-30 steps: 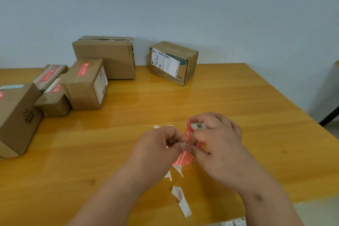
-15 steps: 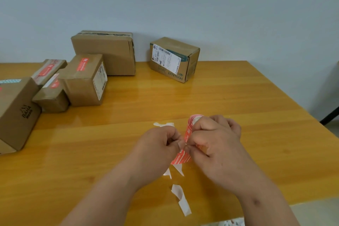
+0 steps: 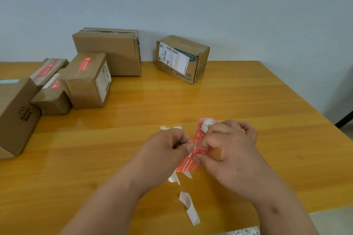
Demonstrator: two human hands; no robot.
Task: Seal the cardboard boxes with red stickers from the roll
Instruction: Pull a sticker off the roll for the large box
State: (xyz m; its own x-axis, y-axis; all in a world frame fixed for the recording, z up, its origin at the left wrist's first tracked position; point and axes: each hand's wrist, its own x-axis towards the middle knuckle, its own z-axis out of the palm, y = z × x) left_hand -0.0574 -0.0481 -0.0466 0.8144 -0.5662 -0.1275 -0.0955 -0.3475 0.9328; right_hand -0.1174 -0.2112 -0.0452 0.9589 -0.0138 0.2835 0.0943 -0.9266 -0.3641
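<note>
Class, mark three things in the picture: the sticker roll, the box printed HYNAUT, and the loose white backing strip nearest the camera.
sticker roll point(image 3: 198, 135), head view, on its red outer wrap.
HYNAUT box point(image 3: 201, 48), head view, on its top face.
white backing strip point(image 3: 188, 205), head view, on its middle.

A glossy honey-yellow wooden surface point(image 3: 248, 89) with faint plank lines carries plain brown cardboard boxes point(image 3: 108, 53), some with red stickers point(image 3: 85, 63) printed in white, one box point(image 3: 182, 58) with a white barcoded label and green lettering, a red-and-white sticker roll point(image 3: 199, 135), and white backing scraps point(image 3: 189, 208).
</note>
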